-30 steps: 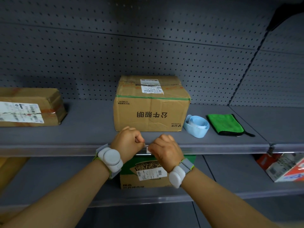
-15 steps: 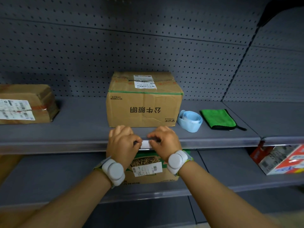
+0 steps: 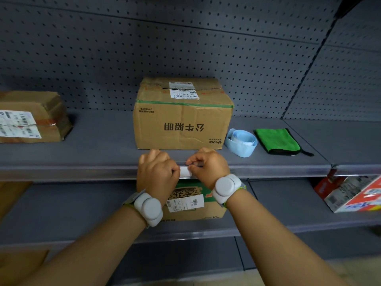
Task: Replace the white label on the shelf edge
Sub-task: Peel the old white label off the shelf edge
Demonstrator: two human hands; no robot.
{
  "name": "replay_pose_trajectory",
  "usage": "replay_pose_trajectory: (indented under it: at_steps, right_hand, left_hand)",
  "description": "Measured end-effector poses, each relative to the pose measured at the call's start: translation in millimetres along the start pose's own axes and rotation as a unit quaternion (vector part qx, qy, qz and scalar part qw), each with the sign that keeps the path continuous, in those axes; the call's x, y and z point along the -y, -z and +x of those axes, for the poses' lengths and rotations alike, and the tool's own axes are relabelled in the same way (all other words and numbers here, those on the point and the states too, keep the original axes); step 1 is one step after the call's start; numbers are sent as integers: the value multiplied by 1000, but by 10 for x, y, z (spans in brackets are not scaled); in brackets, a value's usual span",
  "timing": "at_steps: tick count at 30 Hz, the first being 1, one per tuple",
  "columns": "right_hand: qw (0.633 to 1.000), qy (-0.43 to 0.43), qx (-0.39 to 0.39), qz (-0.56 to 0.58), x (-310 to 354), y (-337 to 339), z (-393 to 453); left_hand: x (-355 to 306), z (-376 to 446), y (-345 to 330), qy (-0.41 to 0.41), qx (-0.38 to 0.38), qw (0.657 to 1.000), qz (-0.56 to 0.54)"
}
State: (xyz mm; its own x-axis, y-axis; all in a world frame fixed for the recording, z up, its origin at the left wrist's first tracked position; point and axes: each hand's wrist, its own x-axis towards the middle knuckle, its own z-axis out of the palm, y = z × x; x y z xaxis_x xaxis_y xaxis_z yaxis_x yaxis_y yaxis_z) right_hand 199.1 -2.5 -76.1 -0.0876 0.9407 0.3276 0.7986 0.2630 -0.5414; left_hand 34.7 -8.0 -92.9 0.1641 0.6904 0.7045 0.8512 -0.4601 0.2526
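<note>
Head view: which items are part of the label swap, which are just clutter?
In the job:
white label
shelf edge
left hand
right hand
blue label roll, probably

Lying about:
green cloth
centre cardboard box
left cardboard box

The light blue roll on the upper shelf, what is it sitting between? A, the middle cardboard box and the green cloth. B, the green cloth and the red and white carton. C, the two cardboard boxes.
A: the light blue roll lies right of the middle cardboard box and left of the green cloth.
</note>
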Motion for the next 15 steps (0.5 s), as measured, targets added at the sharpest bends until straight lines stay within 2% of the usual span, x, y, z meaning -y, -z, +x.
replay_pose_trajectory:
  at_steps: [11,15]
  right_hand:
    - [1000,-13,17,-4,5,33,15]
    - [1000,-13,23,-7,7,59,15]
  left_hand:
    - [-7,-23,-127,-27,-14,997,68]
    - [49,-101,-119,-20,-31,999,37]
